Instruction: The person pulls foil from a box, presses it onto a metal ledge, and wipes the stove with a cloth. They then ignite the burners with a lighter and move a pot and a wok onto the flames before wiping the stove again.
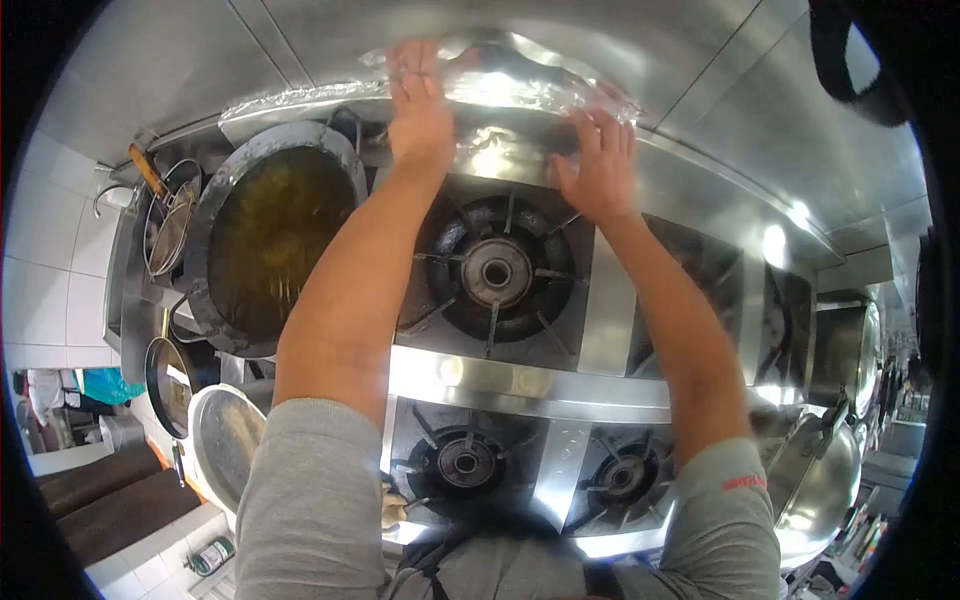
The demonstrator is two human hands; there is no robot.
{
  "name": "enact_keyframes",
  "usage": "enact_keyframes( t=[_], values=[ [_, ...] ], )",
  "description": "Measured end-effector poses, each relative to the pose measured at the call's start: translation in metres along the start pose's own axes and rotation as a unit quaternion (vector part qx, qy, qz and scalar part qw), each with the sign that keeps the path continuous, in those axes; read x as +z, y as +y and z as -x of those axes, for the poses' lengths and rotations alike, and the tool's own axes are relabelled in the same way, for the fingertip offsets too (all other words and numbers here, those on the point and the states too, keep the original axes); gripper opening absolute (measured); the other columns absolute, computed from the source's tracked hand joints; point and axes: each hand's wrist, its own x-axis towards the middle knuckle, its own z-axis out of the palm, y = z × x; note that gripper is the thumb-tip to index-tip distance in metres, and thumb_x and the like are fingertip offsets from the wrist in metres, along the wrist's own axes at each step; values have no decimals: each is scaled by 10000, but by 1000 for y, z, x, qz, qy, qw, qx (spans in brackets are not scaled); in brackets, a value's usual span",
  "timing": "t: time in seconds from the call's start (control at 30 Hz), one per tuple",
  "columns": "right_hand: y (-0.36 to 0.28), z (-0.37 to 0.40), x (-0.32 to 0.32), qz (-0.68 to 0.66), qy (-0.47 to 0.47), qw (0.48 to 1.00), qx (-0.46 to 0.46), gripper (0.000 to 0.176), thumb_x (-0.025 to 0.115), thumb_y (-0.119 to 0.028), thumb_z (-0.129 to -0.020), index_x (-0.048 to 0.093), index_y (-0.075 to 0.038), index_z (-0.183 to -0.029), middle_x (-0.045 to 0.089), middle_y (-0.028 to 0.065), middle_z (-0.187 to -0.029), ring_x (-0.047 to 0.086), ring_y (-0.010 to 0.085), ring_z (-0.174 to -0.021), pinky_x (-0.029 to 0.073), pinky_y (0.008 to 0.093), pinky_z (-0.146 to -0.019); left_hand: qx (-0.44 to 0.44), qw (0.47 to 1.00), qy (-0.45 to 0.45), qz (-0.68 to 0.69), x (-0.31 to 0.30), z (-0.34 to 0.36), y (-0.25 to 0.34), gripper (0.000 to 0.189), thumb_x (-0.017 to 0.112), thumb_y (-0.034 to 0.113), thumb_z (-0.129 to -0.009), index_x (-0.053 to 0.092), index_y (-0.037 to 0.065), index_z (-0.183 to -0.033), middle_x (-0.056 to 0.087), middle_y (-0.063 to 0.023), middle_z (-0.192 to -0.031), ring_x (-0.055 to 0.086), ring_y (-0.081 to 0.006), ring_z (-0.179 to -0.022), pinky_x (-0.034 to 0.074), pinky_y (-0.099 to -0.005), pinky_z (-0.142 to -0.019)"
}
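Observation:
A crinkled strip of aluminium foil (510, 92) runs along the back ledge of the stove, against the steel wall. My left hand (420, 120) reaches up to the foil's left part, fingers stretched out and lying on it. Towards its right end, my right hand (605, 165) has its fingers spread, the tips at the foil's lower edge and the thumb apart. Beneath and between my forearms sits a large gas burner (494, 272) with a pan support. Parts of the foil are blurred and glare hides its detail.
A big wok of oil (275, 235) stands left of my left arm. Strainers (172, 225) hang beside it, with a frying pan (170, 385) and a round pale-rimmed pan (225, 440) below. Smaller burners (466, 462) lie in front. Large metal pots (825, 470) stand at right.

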Motion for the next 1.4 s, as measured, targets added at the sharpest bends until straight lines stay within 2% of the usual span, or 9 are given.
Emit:
enact_keyframes(
  t=[0.27,0.4,0.47,0.53,0.6,0.63,0.77,0.87,1.4],
  values=[
    [-53,-40,-76,-44,77,990,-113,573,769,-180,-786,616,-136,-1337,558,127,-1341,513,353,-1283,385,531,-1075,30,999,-13,10,-8,2,-1,543,772,222,-861,442,9,-1236,467,-163,-1271,431,-406,-1342,603,-462,-907],
    [-49,-92,-71,-10,92,995,-36,496,759,-200,-794,650,-103,-1267,593,140,-1281,542,349,-1234,398,519,-1051,33,999,4,6,-9,5,2,407,690,196,-895,498,27,-1212,497,-155,-1268,426,-427,-1362,612,-466,-891],
    [-40,-94,-57,77,-102,992,18,377,712,-184,-819,666,-73,-1176,606,153,-1213,558,345,-1174,395,521,-1044,35,999,9,17,-3,4,-1,334,619,186,-922,548,43,-1214,528,-155,-1268,429,-450,-1373,619,-484,-873],
    [-44,-73,-43,92,-89,992,2,266,661,-152,-841,669,-60,-1090,610,150,-1142,555,343,-1141,398,517,-1029,83,988,-58,-115,22,2,-12,301,579,208,-951,651,74,-1210,610,-155,-1288,472,-406,-1369,591,-499,-900],
    [-54,-43,-43,91,-77,993,-8,297,662,-121,-828,643,-75,-1121,600,151,-1145,544,345,-1134,397,512,-1003,66,994,83,-2,39,12,-19,303,527,219,-983,728,116,-1186,683,-152,-1264,587,-313,-1281,573,-475,-909],
    [-59,-33,-47,92,-80,993,-6,297,662,-121,-828,643,-75,-1121,600,151,-1145,544,345,-1134,397,512,-1003,41,997,-29,-51,35,14,-18,291,535,227,-975,755,117,-1130,717,-128,-1219,686,-244,-1146,577,-443,-891],
    [-69,-20,-59,43,-52,996,57,528,699,-119,-804,568,-110,-1315,549,155,-1225,514,349,-1150,381,505,-999,104,982,-64,-145,33,18,-19,257,571,230,-950,790,143,-1053,761,-81,-1115,737,-282,-1020,586,-418,-860],
    [-67,-18,-54,57,-11,998,40,633,707,-120,-797,523,-118,-1403,519,155,-1271,493,347,-1182,367,510,-1014,80,982,-127,-111,16,15,-13,327,541,172,-950,720,84,-1209,692,-147,-1252,664,-355,-1154,555,-451,-960],
    [-19,4,-3,111,-72,989,58,640,585,-93,-882,424,-63,-1500,468,218,-1460,402,405,-1416,281,565,-1192,66,997,-23,-25,35,13,-19,296,568,192,-943,724,92,-1173,712,-161,-1209,669,-366,-1128,534,-461,-960]
  ],
)
